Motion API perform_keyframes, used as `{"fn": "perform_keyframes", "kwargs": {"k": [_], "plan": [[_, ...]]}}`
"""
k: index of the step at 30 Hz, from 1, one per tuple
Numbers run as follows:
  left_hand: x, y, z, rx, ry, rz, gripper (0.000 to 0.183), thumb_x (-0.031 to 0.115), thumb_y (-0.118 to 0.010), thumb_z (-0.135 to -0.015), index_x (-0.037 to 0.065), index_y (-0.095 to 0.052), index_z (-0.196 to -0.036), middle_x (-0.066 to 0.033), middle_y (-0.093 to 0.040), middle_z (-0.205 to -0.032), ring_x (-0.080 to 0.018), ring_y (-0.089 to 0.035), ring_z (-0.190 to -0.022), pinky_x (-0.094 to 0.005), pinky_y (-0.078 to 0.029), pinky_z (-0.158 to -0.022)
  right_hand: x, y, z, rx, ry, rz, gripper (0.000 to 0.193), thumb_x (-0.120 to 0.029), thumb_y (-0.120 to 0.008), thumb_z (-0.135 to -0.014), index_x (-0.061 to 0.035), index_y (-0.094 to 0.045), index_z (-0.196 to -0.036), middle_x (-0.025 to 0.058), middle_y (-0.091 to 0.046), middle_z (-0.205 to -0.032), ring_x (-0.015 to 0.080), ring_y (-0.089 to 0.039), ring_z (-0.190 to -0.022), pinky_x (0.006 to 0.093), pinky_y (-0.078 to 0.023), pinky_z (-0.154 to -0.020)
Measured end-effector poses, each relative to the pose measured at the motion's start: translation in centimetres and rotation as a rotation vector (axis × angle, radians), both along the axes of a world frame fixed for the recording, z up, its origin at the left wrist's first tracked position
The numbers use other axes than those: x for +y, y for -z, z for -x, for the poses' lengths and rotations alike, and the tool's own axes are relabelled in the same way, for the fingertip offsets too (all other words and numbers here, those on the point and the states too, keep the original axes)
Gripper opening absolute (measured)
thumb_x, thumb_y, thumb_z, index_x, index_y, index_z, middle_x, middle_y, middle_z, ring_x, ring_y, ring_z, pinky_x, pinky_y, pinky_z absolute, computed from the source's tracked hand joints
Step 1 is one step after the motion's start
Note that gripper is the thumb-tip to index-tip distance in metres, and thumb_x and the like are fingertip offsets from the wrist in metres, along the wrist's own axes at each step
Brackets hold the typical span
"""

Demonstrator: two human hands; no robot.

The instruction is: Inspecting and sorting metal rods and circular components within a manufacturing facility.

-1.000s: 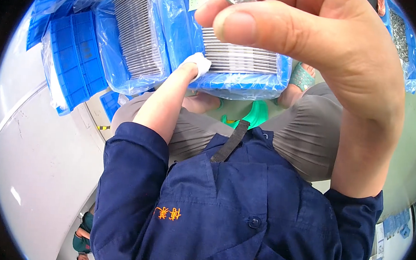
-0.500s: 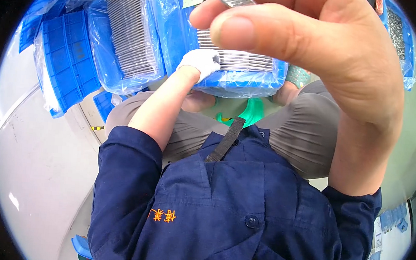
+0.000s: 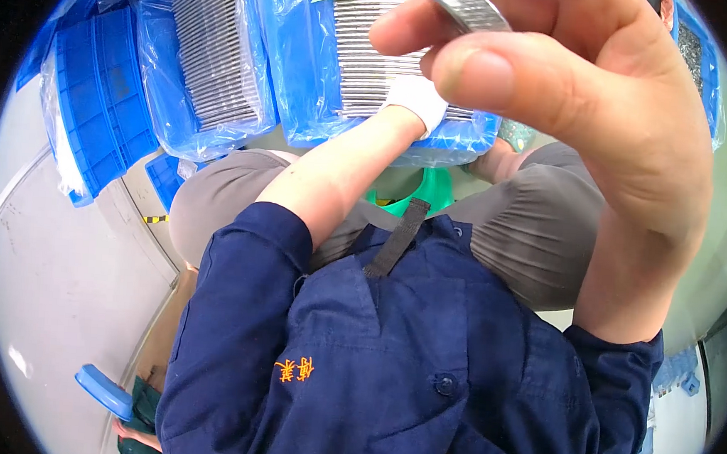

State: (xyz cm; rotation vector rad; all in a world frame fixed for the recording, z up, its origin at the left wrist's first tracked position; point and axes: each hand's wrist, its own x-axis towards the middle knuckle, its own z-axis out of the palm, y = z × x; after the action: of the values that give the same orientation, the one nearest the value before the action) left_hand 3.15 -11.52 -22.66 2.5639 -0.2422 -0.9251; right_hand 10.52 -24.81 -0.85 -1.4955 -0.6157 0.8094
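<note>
Close to the camera at upper right, my bare right hand (image 3: pixel 571 98) pinches a shiny, curved piece of metal (image 3: pixel 470 7) between thumb and fingers. My left hand (image 3: pixel 419 101), in a white glove, reaches over the near part of a row of thin silvery metal rods (image 3: pixel 370 57). These rods lie side by side in a blue bin (image 3: pixel 307 128) lined with clear plastic. The left fingers are hidden behind my right hand, so what they touch does not show.
Left of it stands a second plastic-lined blue bin (image 3: pixel 258 108) of similar rods (image 3: pixel 212 43). Beyond that is a blue crate (image 3: pixel 110 87). At far right a blue container (image 3: pixel 711 90) holds small grey pieces. A green object (image 3: pixel 436 190) sits between my knees. Another person's arm (image 3: pixel 141 438) shows at lower left.
My left hand has moved right along the near edge of the rods. My right hand, still pinching the metal piece, sits slightly farther right. The bins have shifted left in view.
</note>
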Motion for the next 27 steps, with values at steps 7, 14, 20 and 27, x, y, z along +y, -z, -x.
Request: {"fn": "perform_keyframes", "kwargs": {"k": [7,14,20,27], "plan": [[-0.1,-0.1,-0.3,0.025,-0.002,0.008,0.035,0.032,-0.043,-0.087,0.010,-0.065,-0.103,-0.0160,-0.064,-0.104,-0.0328,-0.061,-0.096,-0.0442,-0.047,-0.084,0.2,0.1,-0.2,0.004,-0.006,0.009,0.041,-0.020,-0.067,-0.083,-0.0021,-0.055,-0.117,0.0118,-0.065,-0.098,0.0144,-0.060,-0.089,0.0271,-0.046,-0.082],[5.0,-2.0,-0.4,-0.012,-0.218,0.001,0.037,0.031,-0.040,-0.088,0.009,-0.065,-0.103,-0.0176,-0.064,-0.104,-0.0339,-0.061,-0.096,-0.0451,-0.047,-0.084,0.5,0.0,0.0,-0.016,0.003,-0.001,0.041,-0.020,-0.067,-0.083,-0.0022,-0.054,-0.118,0.0118,-0.065,-0.099,0.0144,-0.059,-0.089,0.0273,-0.046,-0.082],[12.7,0.3,0.1,0.079,-0.411,-0.245,0.040,0.035,-0.044,-0.085,0.006,-0.065,-0.103,-0.0195,-0.063,-0.104,-0.0344,-0.059,-0.101,-0.0409,-0.045,-0.089,0.3,-0.2,0.3,-0.031,0.004,-0.017,0.042,-0.020,-0.067,-0.083,-0.0024,-0.054,-0.118,0.0117,-0.065,-0.100,0.0143,-0.059,-0.090,0.0276,-0.046,-0.083],[13.1,4.0,3.2,0.317,-0.566,-0.321,0.056,0.046,-0.045,-0.085,-0.002,-0.062,-0.109,-0.0244,-0.059,-0.112,-0.0354,-0.054,-0.112,-0.0383,-0.042,-0.095,0.2,-0.3,0.5,-0.028,0.003,-0.024,0.042,-0.020,-0.067,-0.083,-0.0025,-0.054,-0.119,0.0117,-0.065,-0.100,0.0143,-0.059,-0.090,0.0278,-0.045,-0.084]]}}
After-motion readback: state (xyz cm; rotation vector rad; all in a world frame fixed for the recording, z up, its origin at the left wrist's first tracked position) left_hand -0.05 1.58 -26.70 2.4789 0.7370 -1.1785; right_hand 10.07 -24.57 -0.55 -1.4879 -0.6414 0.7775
